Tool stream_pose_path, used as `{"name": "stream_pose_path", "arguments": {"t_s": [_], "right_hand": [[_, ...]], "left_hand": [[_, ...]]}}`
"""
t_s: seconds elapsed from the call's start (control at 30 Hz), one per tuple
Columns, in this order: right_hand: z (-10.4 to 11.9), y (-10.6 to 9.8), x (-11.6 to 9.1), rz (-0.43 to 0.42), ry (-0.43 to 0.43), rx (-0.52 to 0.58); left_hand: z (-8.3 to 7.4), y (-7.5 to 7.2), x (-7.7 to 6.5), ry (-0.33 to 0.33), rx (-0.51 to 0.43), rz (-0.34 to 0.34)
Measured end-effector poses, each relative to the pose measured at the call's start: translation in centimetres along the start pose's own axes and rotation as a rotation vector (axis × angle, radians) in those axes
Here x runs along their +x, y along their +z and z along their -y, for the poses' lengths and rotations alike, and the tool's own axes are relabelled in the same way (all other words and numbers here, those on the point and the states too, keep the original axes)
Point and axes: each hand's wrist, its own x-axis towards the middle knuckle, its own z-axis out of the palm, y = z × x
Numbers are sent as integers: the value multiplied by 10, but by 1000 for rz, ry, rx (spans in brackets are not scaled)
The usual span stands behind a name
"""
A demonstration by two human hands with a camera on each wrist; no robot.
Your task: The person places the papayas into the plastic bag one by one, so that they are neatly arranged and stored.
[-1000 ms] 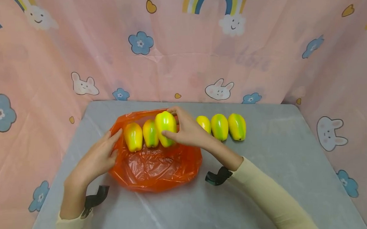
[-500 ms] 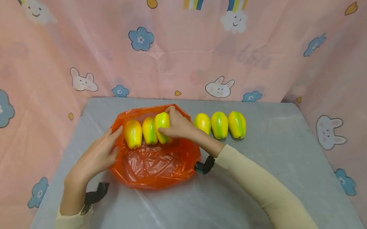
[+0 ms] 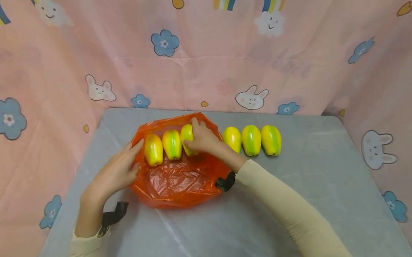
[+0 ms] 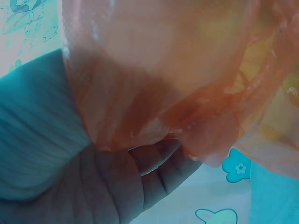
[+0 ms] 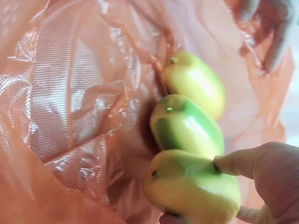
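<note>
In the head view an orange plastic bag (image 3: 176, 199) lies with its mouth spread wide. Two yellow-green papayas, a left one (image 3: 153, 150) and a middle one (image 3: 172, 144), lie side by side inside it. My right hand (image 3: 206, 138) holds a third papaya (image 5: 191, 186) beside them, with the thumb on its side; the other fingers are mostly hidden in the right wrist view. At the bag's left rim, my left hand (image 3: 120, 169) rests against the film with fingers extended. Film covers some of its fingertips in the left wrist view.
Three more papayas stand in a row on the grey table right of the bag: a near one (image 3: 232, 139), a middle one (image 3: 251, 140) and an outer one (image 3: 271, 140). A pink patterned curtain (image 3: 204, 68) encloses the back and sides of the table.
My right hand has lowered the third papaya into the bag, beside the other two. The left hand has stayed at the left rim. The head view has shifted slightly.
</note>
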Motion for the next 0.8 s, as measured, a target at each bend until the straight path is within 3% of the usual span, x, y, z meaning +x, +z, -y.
{"name": "stream_pose_path", "arguments": {"t_s": [0.53, 0.8], "right_hand": [[5, 13, 8, -6, 3, -109], [1, 16, 4, 10, 35, -170]], "left_hand": [[4, -9, 0, 21, 5, 9], [3, -4, 0, 31, -3, 7]]}}
